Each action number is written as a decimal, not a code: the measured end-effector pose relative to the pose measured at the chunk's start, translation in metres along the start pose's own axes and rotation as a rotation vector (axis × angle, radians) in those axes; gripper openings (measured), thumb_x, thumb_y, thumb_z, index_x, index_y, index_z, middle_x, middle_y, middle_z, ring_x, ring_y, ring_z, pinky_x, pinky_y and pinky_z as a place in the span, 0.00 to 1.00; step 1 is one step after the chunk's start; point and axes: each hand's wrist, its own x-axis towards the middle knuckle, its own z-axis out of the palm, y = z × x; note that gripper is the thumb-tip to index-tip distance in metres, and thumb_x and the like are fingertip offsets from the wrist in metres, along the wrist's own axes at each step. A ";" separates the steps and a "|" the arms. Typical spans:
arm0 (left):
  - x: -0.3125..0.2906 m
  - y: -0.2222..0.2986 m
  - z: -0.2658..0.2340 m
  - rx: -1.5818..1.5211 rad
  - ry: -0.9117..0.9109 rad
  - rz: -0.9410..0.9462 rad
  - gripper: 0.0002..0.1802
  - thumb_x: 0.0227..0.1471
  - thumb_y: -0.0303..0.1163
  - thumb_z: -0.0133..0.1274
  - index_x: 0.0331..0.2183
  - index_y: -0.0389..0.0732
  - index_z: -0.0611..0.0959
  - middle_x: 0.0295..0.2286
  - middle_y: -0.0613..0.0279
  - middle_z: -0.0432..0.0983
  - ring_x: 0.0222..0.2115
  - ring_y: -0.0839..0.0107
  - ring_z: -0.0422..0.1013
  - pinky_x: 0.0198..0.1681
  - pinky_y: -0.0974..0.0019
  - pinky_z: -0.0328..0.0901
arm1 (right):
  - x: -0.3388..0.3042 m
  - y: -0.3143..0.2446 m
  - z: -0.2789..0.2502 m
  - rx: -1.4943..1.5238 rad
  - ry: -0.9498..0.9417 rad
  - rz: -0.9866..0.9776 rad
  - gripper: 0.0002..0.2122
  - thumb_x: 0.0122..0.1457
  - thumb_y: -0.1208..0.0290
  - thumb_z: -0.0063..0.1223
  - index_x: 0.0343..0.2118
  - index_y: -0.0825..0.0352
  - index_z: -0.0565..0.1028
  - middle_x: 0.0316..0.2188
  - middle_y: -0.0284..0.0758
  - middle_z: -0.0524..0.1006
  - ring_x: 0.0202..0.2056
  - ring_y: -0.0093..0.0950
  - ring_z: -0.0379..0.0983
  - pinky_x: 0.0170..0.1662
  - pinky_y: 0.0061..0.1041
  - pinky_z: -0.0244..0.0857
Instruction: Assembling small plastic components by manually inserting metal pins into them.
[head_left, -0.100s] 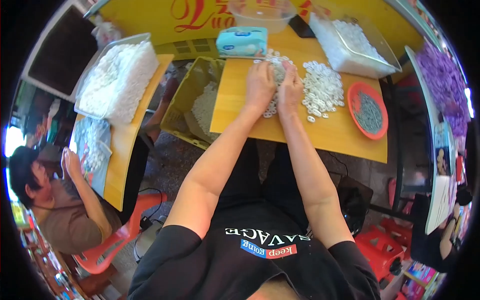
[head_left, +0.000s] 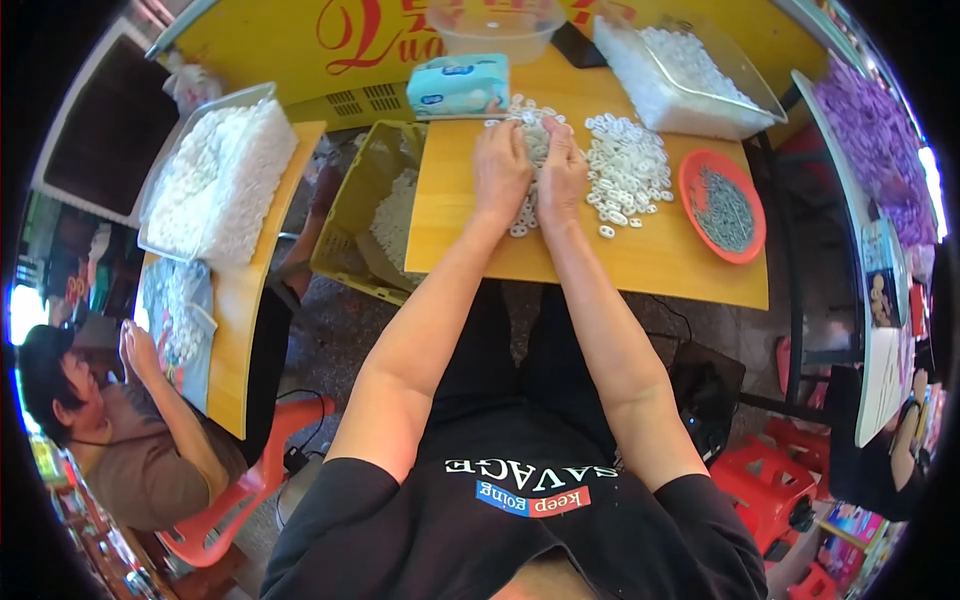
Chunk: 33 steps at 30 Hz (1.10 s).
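My left hand (head_left: 503, 172) and my right hand (head_left: 561, 178) are close together over the yellow-brown table (head_left: 450, 200), fingers curled inward from both sides. Between them is a clump of small white plastic pieces with two holes each (head_left: 535, 143), pressed by both hands. The fingertips are partly hidden. Immediately to the right lies a spread pile of the same oval pieces (head_left: 625, 165). Further right, a red-orange shallow bowl (head_left: 755, 243) holds many small grey metal screws (head_left: 723, 210).
A blue tissue pack (head_left: 458, 87) stands behind my hands. Clear bins of white pieces sit at back right (head_left: 690, 75) and on the left table (head_left: 215, 170). A yellow crate (head_left: 345, 215) stands below left. A seated person (head_left: 130, 430) works at left; another person's arm shows far right.
The view has shifted slightly, so the table and piles appear a little further left. My hands keep nearly the same pose around the white pieces.
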 end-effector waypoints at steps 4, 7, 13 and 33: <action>0.002 0.000 0.010 -0.041 0.040 -0.011 0.11 0.59 0.31 0.46 0.36 0.33 0.80 0.33 0.43 0.76 0.37 0.46 0.71 0.41 0.50 0.65 | 0.001 0.004 0.000 0.090 0.018 0.018 0.19 0.69 0.62 0.40 0.47 0.75 0.76 0.46 0.42 0.78 0.49 0.29 0.72 0.54 0.24 0.63; 0.005 -0.004 0.010 -0.066 0.058 -0.044 0.10 0.58 0.30 0.47 0.34 0.34 0.80 0.31 0.44 0.75 0.34 0.46 0.70 0.39 0.50 0.64 | -0.001 0.002 0.003 0.175 0.023 0.103 0.20 0.69 0.62 0.40 0.47 0.76 0.76 0.45 0.41 0.78 0.48 0.26 0.72 0.53 0.24 0.63; 0.009 0.003 0.017 -0.205 0.071 -0.224 0.14 0.60 0.31 0.44 0.32 0.33 0.80 0.31 0.43 0.77 0.33 0.48 0.72 0.39 0.53 0.66 | 0.005 -0.001 0.004 0.360 0.023 0.221 0.20 0.69 0.63 0.40 0.50 0.78 0.72 0.49 0.43 0.75 0.50 0.30 0.70 0.57 0.27 0.62; 0.033 0.007 0.029 -1.275 0.225 -0.874 0.19 0.62 0.38 0.45 0.29 0.31 0.78 0.28 0.52 0.77 0.30 0.64 0.75 0.34 0.62 0.72 | 0.026 0.003 0.011 0.671 0.072 0.394 0.14 0.68 0.66 0.41 0.40 0.73 0.75 0.34 0.35 0.75 0.34 0.24 0.72 0.40 0.25 0.70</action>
